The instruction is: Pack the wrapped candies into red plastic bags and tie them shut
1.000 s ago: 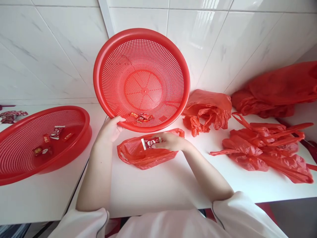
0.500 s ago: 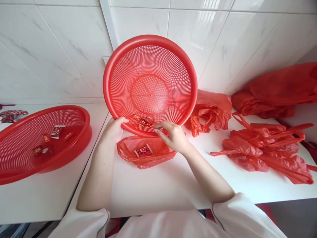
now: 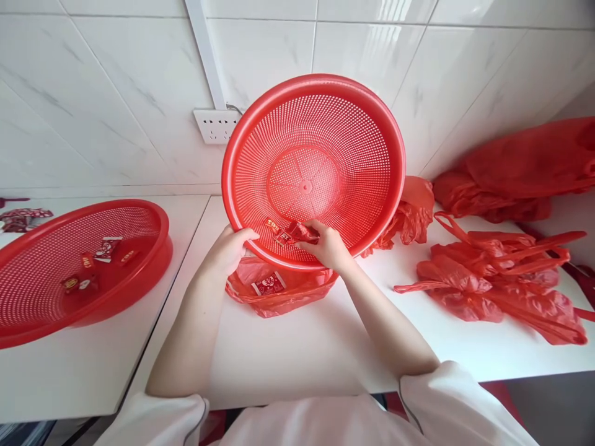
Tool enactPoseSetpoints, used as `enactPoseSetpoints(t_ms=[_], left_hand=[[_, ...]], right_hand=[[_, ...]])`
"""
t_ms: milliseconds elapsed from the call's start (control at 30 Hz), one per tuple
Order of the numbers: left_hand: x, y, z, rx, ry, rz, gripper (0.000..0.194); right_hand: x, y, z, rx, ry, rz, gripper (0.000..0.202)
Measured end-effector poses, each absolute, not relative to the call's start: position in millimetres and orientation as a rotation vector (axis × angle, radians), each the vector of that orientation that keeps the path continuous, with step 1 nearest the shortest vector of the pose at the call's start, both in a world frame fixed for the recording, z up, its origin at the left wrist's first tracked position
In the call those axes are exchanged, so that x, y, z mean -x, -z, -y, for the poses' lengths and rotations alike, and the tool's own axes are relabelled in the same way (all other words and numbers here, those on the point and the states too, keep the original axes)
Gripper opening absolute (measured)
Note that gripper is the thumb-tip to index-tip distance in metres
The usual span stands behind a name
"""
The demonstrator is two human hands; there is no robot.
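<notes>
A round red plastic mesh basket (image 3: 357, 133) is tilted up with its inside facing me. My left hand (image 3: 232, 249) is closed on its lower left rim, thumb inside. Within the basket, my right hand (image 3: 328, 246) pinches a small red wrapped candy (image 3: 303, 232) between thumb and fingers. Other small wrapped candies (image 3: 273, 227) lie beside it at the basket's low edge. Below the rim, an open red plastic bag (image 3: 279, 303) rests on the white table, and a red-and-white packet (image 3: 268, 284) shows in it. The basket hides the bag's back part.
To the left stands a second red basket (image 3: 158, 232) with several small packets inside. Knotted red plastic bags (image 3: 493, 279) lie at the right, with a larger red bag (image 3: 530, 164) behind them. A white socket panel (image 3: 216, 126) is on the tiled wall.
Both hands and the tilted basket have shifted right and slightly down, uncovering the wall socket. My right hand has moved in among the candies and closed on one.
</notes>
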State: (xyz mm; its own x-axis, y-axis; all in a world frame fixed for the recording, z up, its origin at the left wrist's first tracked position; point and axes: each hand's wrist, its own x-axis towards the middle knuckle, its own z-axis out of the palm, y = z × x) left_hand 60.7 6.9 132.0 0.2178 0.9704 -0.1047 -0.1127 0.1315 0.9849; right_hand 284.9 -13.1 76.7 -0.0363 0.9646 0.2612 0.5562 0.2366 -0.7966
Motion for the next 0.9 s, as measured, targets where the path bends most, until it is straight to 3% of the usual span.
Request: enactPoseSetpoints(t_ms=[200,333,600,800,900], left_hand=[[-56,-131,-11,-1.138,-1.010,-0.989,0.030],[-51,-134,-13,-1.139,-1.047,-0.996,0.025],[-40,-137,-19,-1.142,-1.115,-1.013,0.018],[-38,-136,-20,-1.156,-1.106,-0.998,0.021],[-38,-136,-19,-1.155,-1.091,-0.998,0.020]], right_hand=[[-296,-86,12,1.056,-1.077,1.377,0.037],[-298,-95,18,0.858,-1.338,1.275,0.035],[-294,-97,23,0.801,-1.411,1.269,0.034],[-289,-94,24,0.827,-1.468,1.120,0.058],[-286,-98,27,0.837,-1.460,1.118,0.056]])
